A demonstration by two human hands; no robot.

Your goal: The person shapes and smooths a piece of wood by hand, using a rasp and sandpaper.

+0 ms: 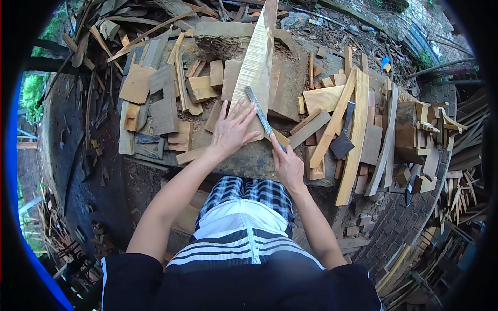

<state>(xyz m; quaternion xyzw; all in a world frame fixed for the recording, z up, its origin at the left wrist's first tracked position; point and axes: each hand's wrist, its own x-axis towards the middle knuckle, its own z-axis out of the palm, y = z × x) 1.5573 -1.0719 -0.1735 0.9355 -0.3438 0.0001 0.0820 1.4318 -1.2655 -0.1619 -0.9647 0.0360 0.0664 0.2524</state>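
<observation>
Nearest me are the checked shorts (244, 194) of the person bent over the work. Just past them the right hand (287, 165) is closed around the near end of a long metal file (262, 118), gripping it like a handle so the blade angles up and away across the wood. The left hand (232, 129) lies open, fingers spread flat on a pale, ripple-grained board (257, 65), seemingly to pin it against the big wooden block (249, 155) underneath. The file's far end rests on the board just beside those fingers. Further off, a hatchet (344, 139) lies among loose offcuts (166, 98).
</observation>
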